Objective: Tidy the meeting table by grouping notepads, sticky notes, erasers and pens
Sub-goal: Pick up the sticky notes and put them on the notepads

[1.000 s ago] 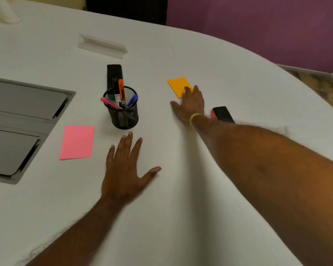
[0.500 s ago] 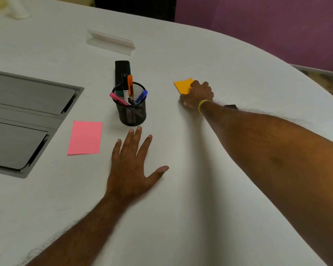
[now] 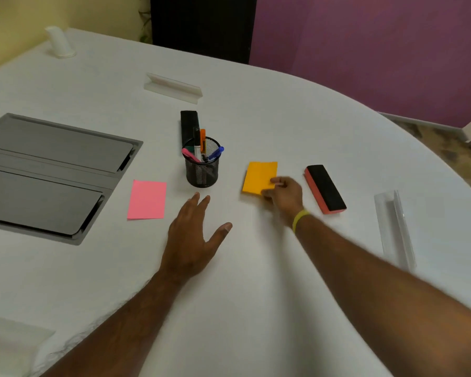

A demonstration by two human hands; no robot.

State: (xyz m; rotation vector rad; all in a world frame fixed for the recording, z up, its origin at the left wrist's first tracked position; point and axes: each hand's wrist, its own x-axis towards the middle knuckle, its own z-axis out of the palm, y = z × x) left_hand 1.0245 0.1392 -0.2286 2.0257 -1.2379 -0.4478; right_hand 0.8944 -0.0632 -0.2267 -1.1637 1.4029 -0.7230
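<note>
- head view, orange sticky-note pad (image 3: 259, 176): a flat rectangular paper block in matte orange-yellow. a lengthwise crease or lifted sheet runs down its top. it lies on the table (image 3: 256, 295) between the mesh pen cup (image 3: 201, 167) and the red-and-black eraser (image 3: 325, 189).
- right hand (image 3: 283, 195): pinches the pad's near right corner, thumb on top and fingers curled under the edge. it hides that corner. a yellow wristband (image 3: 299, 220) sits at the wrist.
- left hand (image 3: 193, 238): fingers straight and spread, holding nothing, just in front of the cup. whether the palm touches the table cannot be told.
- pink sticky-note pad (image 3: 147, 200): smooth rectangle lying flat, left of the cup.
- pens (image 3: 202, 138): pink, orange, blue and a white-barrelled one stand in the black wire-mesh cylinder.
- black eraser (image 3: 188, 126): an oblong block behind the cup, its near end hidden by it.
- red-and-black eraser: a long block, black felt on top with a red base, lying at an angle.
- grey hatch panel (image 3: 52, 172): brushed metal, set in the table, cut off at the left edge.
- clear plastic holder (image 3: 394, 229): blurred, at the right.
</note>
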